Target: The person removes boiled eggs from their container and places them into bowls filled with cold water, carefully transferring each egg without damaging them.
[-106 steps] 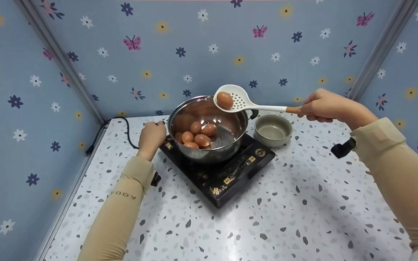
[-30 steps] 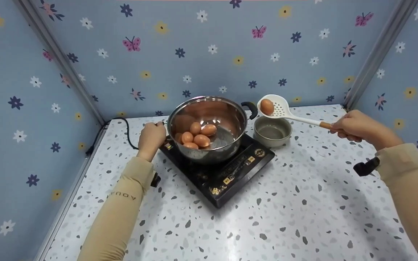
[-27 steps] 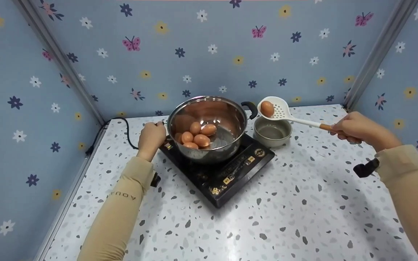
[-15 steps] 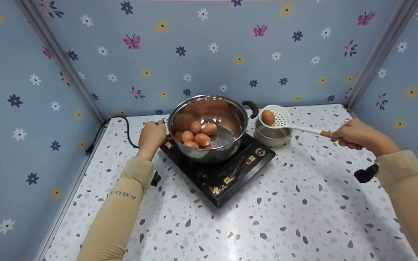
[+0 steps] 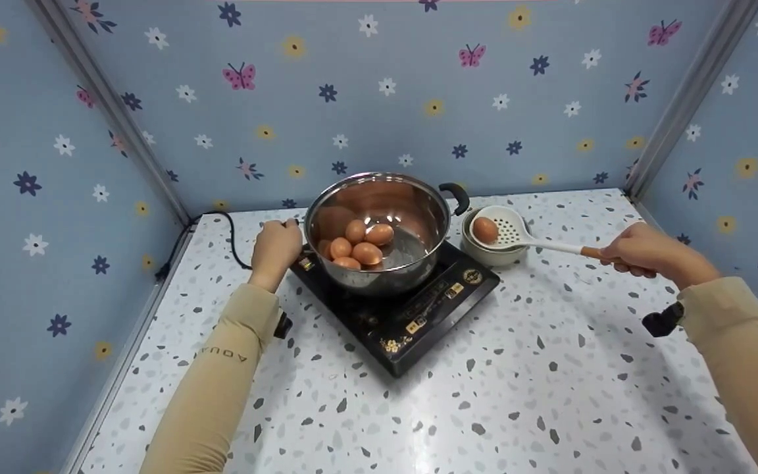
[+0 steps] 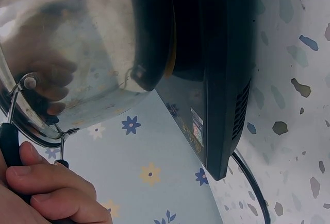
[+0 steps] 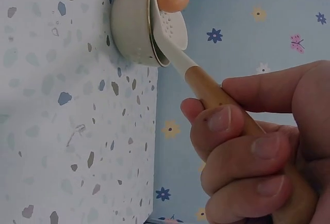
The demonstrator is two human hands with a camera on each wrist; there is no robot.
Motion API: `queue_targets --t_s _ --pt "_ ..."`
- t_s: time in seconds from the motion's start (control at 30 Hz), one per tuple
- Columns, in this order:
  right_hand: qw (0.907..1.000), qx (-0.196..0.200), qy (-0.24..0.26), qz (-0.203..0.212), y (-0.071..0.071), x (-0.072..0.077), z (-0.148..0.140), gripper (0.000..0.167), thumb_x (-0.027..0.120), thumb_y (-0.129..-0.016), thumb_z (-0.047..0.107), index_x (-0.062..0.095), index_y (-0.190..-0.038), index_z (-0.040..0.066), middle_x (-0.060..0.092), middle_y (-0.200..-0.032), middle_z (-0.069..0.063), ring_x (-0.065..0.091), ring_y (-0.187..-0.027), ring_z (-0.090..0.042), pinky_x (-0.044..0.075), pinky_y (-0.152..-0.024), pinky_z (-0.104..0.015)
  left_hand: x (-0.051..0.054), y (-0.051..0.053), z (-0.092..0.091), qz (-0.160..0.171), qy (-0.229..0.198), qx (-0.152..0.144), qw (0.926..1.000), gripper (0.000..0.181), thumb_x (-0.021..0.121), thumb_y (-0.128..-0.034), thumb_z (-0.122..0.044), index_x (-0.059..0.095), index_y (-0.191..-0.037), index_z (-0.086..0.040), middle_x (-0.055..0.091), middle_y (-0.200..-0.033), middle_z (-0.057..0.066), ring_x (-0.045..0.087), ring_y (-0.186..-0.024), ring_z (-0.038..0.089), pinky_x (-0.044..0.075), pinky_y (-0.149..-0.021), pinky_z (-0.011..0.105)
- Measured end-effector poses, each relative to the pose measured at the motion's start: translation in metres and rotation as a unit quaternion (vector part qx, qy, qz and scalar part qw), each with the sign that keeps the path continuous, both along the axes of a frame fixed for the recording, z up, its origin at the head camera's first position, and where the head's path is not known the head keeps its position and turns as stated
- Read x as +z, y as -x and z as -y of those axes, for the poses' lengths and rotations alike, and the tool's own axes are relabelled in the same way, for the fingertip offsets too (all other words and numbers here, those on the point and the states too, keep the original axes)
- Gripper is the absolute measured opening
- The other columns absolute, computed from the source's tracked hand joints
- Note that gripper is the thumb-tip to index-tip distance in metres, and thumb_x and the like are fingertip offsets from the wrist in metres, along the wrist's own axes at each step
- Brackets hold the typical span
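My right hand point(image 5: 649, 251) grips the wooden handle of a white slotted spoon point(image 5: 510, 232), its fingers curled round it in the right wrist view. One brown egg point(image 5: 485, 230) lies on the spoon's perforated head. That head sits over the mouth of a small grey-green bowl point(image 5: 496, 258), touching or very near its rim. My left hand point(image 5: 276, 253) holds the black side handle point(image 6: 10, 144) of a steel pot point(image 5: 385, 280). Inside the pot, several brown eggs point(image 5: 366, 254) are gathered toward the left.
Under the pot is a black induction cooker point(image 5: 399, 355), set at an angle on the speckled white table point(image 5: 517, 408). Its cord point(image 5: 231, 237) runs off to the left. A second pot handle point(image 5: 456, 195) juts out close to the bowl. Flowered walls point(image 5: 379, 125) enclose the table.
The spoon with its egg has travelled right from above the pot, then sunk onto or into the bowl's mouth. My left hand and the pot have stayed in place.
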State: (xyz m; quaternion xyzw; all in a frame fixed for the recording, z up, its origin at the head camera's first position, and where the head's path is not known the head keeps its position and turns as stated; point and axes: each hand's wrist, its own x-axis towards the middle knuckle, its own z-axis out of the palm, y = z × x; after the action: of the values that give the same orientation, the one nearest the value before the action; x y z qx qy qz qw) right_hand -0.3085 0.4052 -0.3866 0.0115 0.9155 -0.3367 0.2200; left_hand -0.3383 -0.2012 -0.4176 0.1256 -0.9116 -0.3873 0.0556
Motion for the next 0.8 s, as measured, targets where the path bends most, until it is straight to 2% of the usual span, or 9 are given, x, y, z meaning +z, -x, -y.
queue_targets --t_s 0.33,0.43,0.57,0.67,0.8 --pt "0.9982 0.029 -0.042 -0.031 0.001 0.007 0.009 0.027 0.061 -0.106 0.02 0.075 -0.099 -0.002 0.057 -0.066 0.001 0.044 -0.053 -0.011 0.039 -0.05 -0.03 0.0 -0.001 0.0 0.002 -0.004 0.0 1.0 0.055 0.031 -0.1143 -0.033 0.069 -0.119 0.006 0.071 -0.121 0.03 0.064 -0.102 0.04 0.051 -0.097 0.059" --pt "0.9963 0.04 -0.061 -0.046 0.002 0.008 0.013 0.025 0.063 -0.102 0.018 0.076 -0.096 -0.003 0.056 -0.064 0.001 0.043 -0.053 -0.012 0.038 -0.049 -0.03 0.0 -0.001 -0.001 0.004 -0.001 -0.001 1.0 0.052 0.031 -0.1144 -0.034 0.068 -0.11 0.003 0.07 -0.118 0.028 0.063 -0.098 0.038 0.051 -0.095 0.058" --pt "0.9927 0.051 -0.089 -0.064 0.002 0.011 0.02 0.028 0.062 -0.102 0.019 0.076 -0.093 -0.003 0.055 -0.063 0.001 0.042 -0.053 -0.013 0.038 -0.05 -0.032 0.0 -0.002 -0.001 0.005 -0.002 -0.005 1.0 0.045 0.03 -0.1145 -0.034 0.06 -0.093 -0.007 0.067 -0.106 0.024 0.06 -0.091 0.036 0.05 -0.091 0.055" --pt "0.9888 0.057 -0.114 -0.078 0.001 0.015 0.026 0.037 0.064 -0.105 0.029 0.076 -0.09 -0.002 0.053 -0.062 0.001 0.042 -0.054 -0.015 0.039 -0.052 -0.033 0.0 -0.002 0.0 0.0 -0.009 -0.007 0.9999 0.042 0.03 -0.1144 -0.034 0.054 -0.088 -0.012 0.063 -0.099 0.021 0.058 -0.087 0.035 0.048 -0.088 0.054" --pt "0.9846 0.061 -0.135 -0.093 -0.001 0.019 0.033 0.05 0.066 -0.106 0.043 0.078 -0.089 -0.002 0.055 -0.062 0.001 0.044 -0.056 -0.016 0.04 -0.053 -0.035 0.0 -0.002 0.0 -0.005 -0.011 -0.006 0.9999 0.043 0.03 -0.1143 -0.033 0.056 -0.09 -0.009 0.063 -0.098 0.02 0.057 -0.086 0.034 0.048 -0.088 0.053"
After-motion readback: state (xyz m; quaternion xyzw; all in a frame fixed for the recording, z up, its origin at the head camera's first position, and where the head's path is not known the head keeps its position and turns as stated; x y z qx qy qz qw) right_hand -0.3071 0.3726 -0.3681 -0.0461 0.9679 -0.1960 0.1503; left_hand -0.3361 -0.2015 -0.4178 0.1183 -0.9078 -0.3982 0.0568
